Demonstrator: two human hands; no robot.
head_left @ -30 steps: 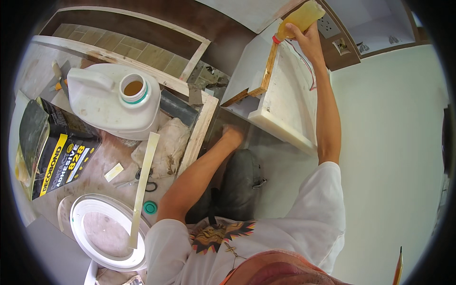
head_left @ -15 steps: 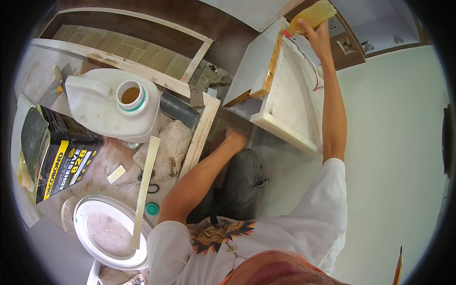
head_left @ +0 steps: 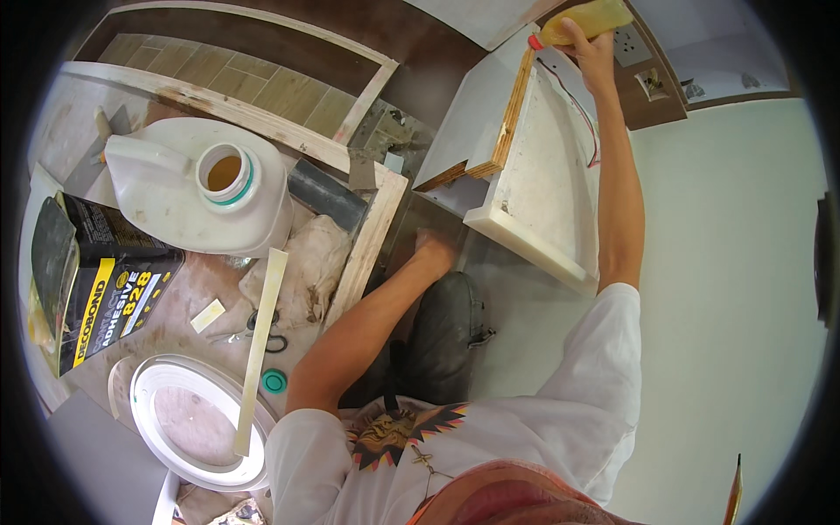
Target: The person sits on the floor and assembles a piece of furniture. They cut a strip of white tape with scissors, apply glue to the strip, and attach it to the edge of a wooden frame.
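Up at the far end, your right hand (head_left: 591, 52) is wrapped around a yellow squeeze bottle (head_left: 584, 17), fingers closed on its body, and the bottle's red nozzle (head_left: 534, 41) sits right at the top of the plywood edge (head_left: 512, 109) of a white panel piece (head_left: 534, 188). That panel lies tilted on the floor ahead of you, its exposed wood strip running down from the nozzle toward a broken brown corner. A thin red wire (head_left: 582, 114) trails along the panel just beside your forearm.

Your left hand (head_left: 435, 251) rests lower down, pressed flat against the floor near the panel's lower corner, fingers together and holding nothing.

Off to your left stands a large white jug (head_left: 175, 206) with its cap off, an amber liquid showing in the neck. Beside it lies a black-and-yellow adhesive bag (head_left: 92, 280). Nearer you, a white bucket lid (head_left: 144, 407) carries a pale stick (head_left: 260, 350) laid across it, with scissors (head_left: 262, 331) and a small green cap (head_left: 274, 381) close by.
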